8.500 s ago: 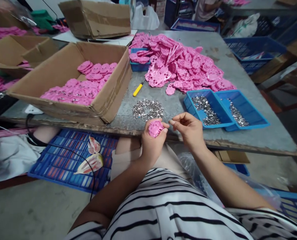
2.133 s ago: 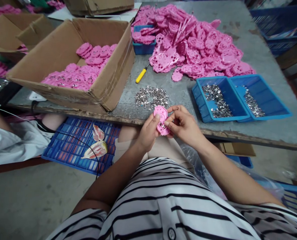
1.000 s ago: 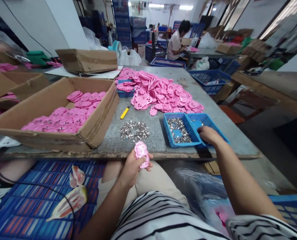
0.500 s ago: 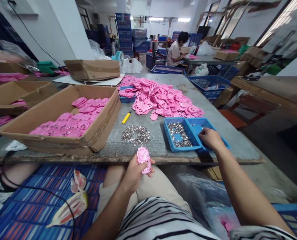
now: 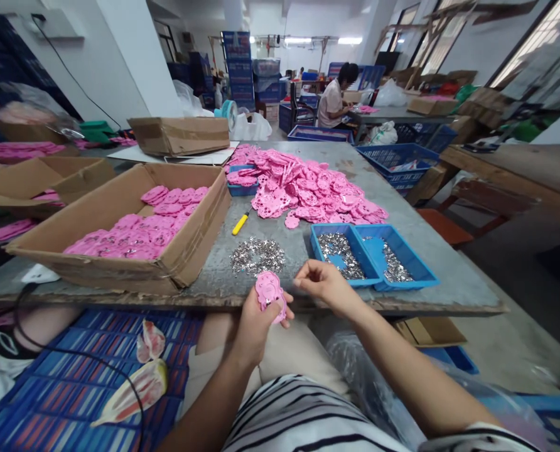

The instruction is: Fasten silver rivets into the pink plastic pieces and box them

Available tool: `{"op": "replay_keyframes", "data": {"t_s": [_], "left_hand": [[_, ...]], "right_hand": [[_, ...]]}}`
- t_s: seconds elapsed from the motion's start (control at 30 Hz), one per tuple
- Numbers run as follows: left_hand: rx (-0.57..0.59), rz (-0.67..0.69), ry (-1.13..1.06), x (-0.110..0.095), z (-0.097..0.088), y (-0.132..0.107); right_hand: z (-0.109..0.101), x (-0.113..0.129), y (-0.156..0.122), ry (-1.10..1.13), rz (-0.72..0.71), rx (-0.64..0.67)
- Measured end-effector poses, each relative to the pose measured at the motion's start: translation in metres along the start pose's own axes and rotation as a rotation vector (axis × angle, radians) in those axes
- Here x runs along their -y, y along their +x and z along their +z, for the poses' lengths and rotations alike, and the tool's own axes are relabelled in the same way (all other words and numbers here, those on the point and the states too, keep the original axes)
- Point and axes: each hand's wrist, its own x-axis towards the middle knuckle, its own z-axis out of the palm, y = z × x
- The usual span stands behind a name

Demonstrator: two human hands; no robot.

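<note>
In my left hand [image 5: 257,323] is a pink plastic piece [image 5: 269,290], its scalloped face turned up and my thumb pressed on its lower part. My right hand [image 5: 324,285] is close to it on the right, thumb and forefinger pinched; whatever they hold is too small to make out. Two joined blue trays, one on the left [image 5: 371,275] and one on the right [image 5: 425,280], hold small shiny metal parts just beyond that hand. A loose heap of similar metal parts [image 5: 257,256] lies on the table ahead of my left hand.
A big pile of pink pieces [image 5: 308,185] covers the table's middle. Left of it stands a cardboard box [image 5: 204,235] of pink pieces, with a yellow-handled tool [image 5: 240,224] alongside. Peeled fruit rind [image 5: 136,392] lies low on the left. Another person [image 5: 333,103] sits farther back.
My right hand has left the right blue tray and come left, near the pink piece. The piece in my left hand has turned slightly.
</note>
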Motion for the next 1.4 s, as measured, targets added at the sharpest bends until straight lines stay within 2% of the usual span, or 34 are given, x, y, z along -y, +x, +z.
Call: {"op": "replay_keyframes", "data": {"t_s": [0.1, 0.23, 0.5, 0.7, 0.9, 1.0, 1.13, 1.27, 1.33, 1.4], "left_hand": [[-0.114, 0.073, -0.012, 0.001, -0.001, 0.001], [-0.231, 0.112, -0.029, 0.006, -0.003, 0.004], [-0.284, 0.1, 0.0, 0.013, -0.005, 0.008], [-0.373, 0.122, 0.013, 0.015, -0.01, 0.011], [-0.387, 0.147, 0.038, 0.016, -0.013, 0.012], [-0.396, 0.146, 0.053, 0.015, -0.013, 0.012], [-0.394, 0.149, 0.106, 0.018, -0.013, 0.013], [-0.41, 0.158, 0.198, 0.021, -0.017, 0.015], [-0.397, 0.143, 0.213, 0.018, -0.016, 0.015], [-0.329, 0.128, 0.164, 0.011, -0.014, 0.012]], "right_hand": [[0.023, -0.007, 0.001, 0.142, -0.025, 0.084], [0.038, -0.018, 0.0, 0.265, -0.021, 0.032], [0.046, -0.029, -0.001, 0.404, 0.06, 0.011], [0.052, -0.035, 0.001, 0.195, -0.056, -0.021], [0.052, -0.038, -0.002, -0.182, -0.281, -0.061], [0.051, -0.035, -0.005, -0.291, -0.344, -0.055], [0.05, -0.032, -0.006, -0.34, -0.357, -0.042], [0.049, -0.031, -0.003, -0.363, -0.313, 0.005], [0.047, -0.03, -0.001, -0.312, -0.283, 0.033], [0.043, -0.025, 0.001, -0.201, -0.248, 0.057]]}}
